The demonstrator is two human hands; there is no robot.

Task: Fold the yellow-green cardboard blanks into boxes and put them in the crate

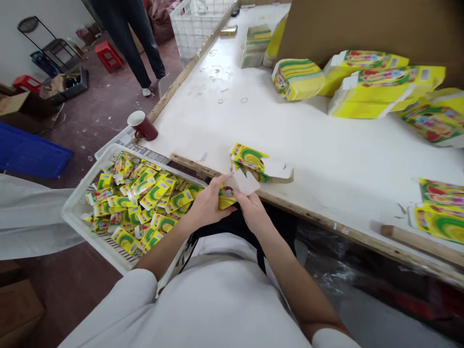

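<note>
- Holding a yellow carton (225, 203) just below the centre of the frame
- Pinching its body between thumb and fingers of the left hand (209, 202)
- Pinching its upper end with the right hand (253, 209), some fingertips hidden
- Showing white flaps (247, 182) sticking up
- Close to stacked cartons (250, 155) on the white table (210, 118), slightly above
- Right of a basket (83, 228) heaped with loose cartons (154, 193), lower left
</note>
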